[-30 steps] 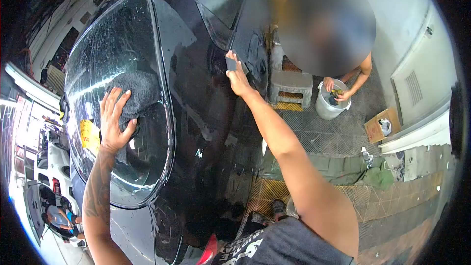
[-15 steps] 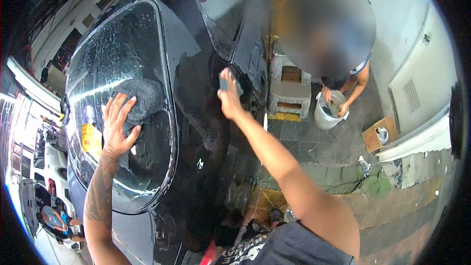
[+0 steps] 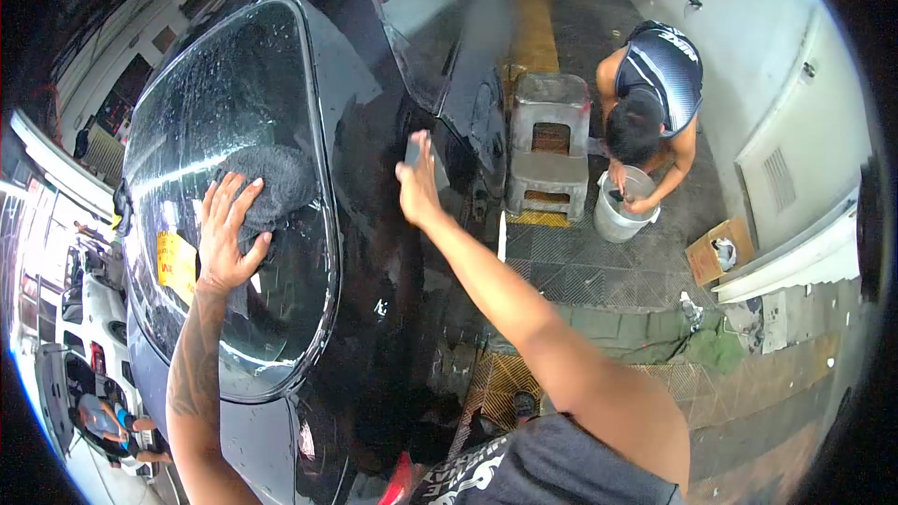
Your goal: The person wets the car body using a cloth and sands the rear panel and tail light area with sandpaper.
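My left hand (image 3: pixel 227 236) lies with fingers spread on the wet rear window (image 3: pixel 201 98) of a black car. Under its fingertips and beside them is a bunched dark grey cloth (image 3: pixel 281 189), resting against the glass. My right hand (image 3: pixel 420 185) grips a flat grey block (image 3: pixel 441 168) against the glossy black body panel, right of the window. The fingers point away from me and the thumb sticks out to the left. Part of the block is hidden behind the hand. A yellow sticker (image 3: pixel 175 260) shows at the window's left side.
Grey step stools (image 3: pixel 550 168) stand right of the car. Beyond them a person (image 3: pixel 659 84) bends over a white bucket (image 3: pixel 625 222), hands at it. A cardboard box (image 3: pixel 718 251) sits by the wall. At far left is a white car (image 3: pixel 94 318) with another person near it.
My right hand has shifted slightly left along the panel with the grey block. My left hand and the cloth have hardly moved. The person's hands at the bucket have changed position.
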Action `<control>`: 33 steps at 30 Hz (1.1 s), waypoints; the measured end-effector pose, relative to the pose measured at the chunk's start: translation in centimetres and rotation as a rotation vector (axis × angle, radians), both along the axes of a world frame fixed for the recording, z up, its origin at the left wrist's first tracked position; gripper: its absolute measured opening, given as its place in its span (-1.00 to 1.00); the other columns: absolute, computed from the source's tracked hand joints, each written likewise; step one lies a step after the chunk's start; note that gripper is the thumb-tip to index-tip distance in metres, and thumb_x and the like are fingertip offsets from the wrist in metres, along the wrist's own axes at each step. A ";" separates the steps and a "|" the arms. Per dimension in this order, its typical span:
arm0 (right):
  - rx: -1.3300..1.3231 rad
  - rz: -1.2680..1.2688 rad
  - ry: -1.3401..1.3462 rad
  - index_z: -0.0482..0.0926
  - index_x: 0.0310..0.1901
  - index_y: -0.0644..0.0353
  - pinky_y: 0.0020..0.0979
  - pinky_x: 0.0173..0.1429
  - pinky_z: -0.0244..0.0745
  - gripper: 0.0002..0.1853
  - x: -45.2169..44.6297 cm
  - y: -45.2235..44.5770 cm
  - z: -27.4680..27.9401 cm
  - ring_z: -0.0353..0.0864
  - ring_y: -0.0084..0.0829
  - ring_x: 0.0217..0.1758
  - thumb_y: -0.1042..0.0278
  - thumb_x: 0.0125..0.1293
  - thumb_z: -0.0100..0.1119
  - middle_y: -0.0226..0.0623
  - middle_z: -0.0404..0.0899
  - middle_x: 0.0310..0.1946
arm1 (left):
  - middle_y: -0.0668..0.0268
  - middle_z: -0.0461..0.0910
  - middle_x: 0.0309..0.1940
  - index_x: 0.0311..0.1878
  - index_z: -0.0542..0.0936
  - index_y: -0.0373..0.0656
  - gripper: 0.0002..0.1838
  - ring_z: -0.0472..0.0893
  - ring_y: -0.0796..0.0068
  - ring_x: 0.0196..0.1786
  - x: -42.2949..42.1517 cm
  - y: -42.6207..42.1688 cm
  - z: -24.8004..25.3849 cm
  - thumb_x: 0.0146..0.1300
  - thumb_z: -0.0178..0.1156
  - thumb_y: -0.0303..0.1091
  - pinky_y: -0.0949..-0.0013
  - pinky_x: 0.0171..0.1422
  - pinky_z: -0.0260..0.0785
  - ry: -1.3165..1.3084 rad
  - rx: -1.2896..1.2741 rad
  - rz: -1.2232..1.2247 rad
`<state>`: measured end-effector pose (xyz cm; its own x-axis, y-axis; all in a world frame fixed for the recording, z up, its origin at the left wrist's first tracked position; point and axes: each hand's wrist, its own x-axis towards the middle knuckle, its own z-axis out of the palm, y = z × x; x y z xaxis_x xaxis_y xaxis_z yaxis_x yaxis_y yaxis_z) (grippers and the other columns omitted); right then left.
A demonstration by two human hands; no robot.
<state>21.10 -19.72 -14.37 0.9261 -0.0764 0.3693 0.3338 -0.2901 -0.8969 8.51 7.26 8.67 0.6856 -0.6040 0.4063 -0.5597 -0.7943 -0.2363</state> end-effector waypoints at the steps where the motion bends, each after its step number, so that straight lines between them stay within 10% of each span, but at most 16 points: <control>1: 0.004 -0.004 -0.025 -0.17 0.60 0.44 0.08 0.72 -0.44 -0.21 -0.9 -0.4 -0.5 -0.44 0.09 0.74 0.25 0.45 -0.23 0.18 -0.37 0.67 | -0.02 0.37 0.42 0.46 0.42 -0.08 -0.22 0.26 -0.08 0.55 0.3 -0.1 0.1 0.14 0.25 -0.04 -0.14 0.67 -0.15 -0.007 -0.004 -0.007; 10: -0.312 -0.101 -0.076 -0.09 0.61 0.36 0.11 0.71 -0.31 -0.26 2.5 -3.5 -3.4 -0.31 0.08 0.74 0.27 0.47 -0.19 0.16 -0.21 0.66 | -0.02 0.38 0.42 0.46 0.42 -0.09 -0.25 0.27 -0.07 0.54 0.3 -0.1 0.3 0.18 0.23 -0.04 -0.13 0.67 -0.13 -0.023 0.006 -0.006; 22: 0.350 -0.076 0.070 -0.09 0.62 0.27 0.01 0.73 -0.33 -0.17 4.0 -6.8 -7.1 -0.26 0.16 0.72 0.38 0.34 -0.07 0.26 -0.16 0.63 | -0.04 0.36 0.43 0.46 0.42 -0.12 -0.24 0.26 -0.07 0.54 0.0 -0.1 0.0 0.17 0.24 -0.06 -0.11 0.66 -0.12 -0.025 0.029 -0.001; 25: 0.398 -0.127 0.100 -0.10 0.62 0.31 0.03 0.72 -0.31 -0.17 -3.4 -3.0 -5.6 -0.29 0.20 0.71 0.33 0.37 -0.03 0.26 -0.27 0.64 | -0.04 0.36 0.43 0.46 0.41 -0.12 -0.23 0.26 -0.07 0.55 0.2 0.1 -0.1 0.18 0.23 -0.05 -0.11 0.66 -0.11 -0.024 0.024 -0.012; 27: -0.104 -0.107 0.050 -0.14 0.60 0.45 0.06 0.72 -0.35 -0.18 -5.3 -2.6 -7.7 -0.31 0.17 0.72 0.27 0.42 -0.09 0.25 -0.36 0.65 | -0.05 0.36 0.44 0.47 0.40 -0.13 -0.22 0.26 -0.07 0.55 0.9 0.2 -0.1 0.18 0.23 -0.04 -0.10 0.66 -0.11 -0.039 0.028 -0.032; 33: 0.224 -0.189 0.266 -0.17 0.60 0.44 -0.06 0.74 -0.33 -0.19 -2.2 -5.1 -5.3 -0.40 0.05 0.74 0.11 0.48 -0.22 0.17 -0.30 0.66 | -0.05 0.35 0.44 0.48 0.40 -0.13 -0.23 0.25 -0.08 0.55 0.3 0.3 -0.2 0.15 0.23 -0.13 -0.10 0.67 -0.13 -0.031 0.027 -0.016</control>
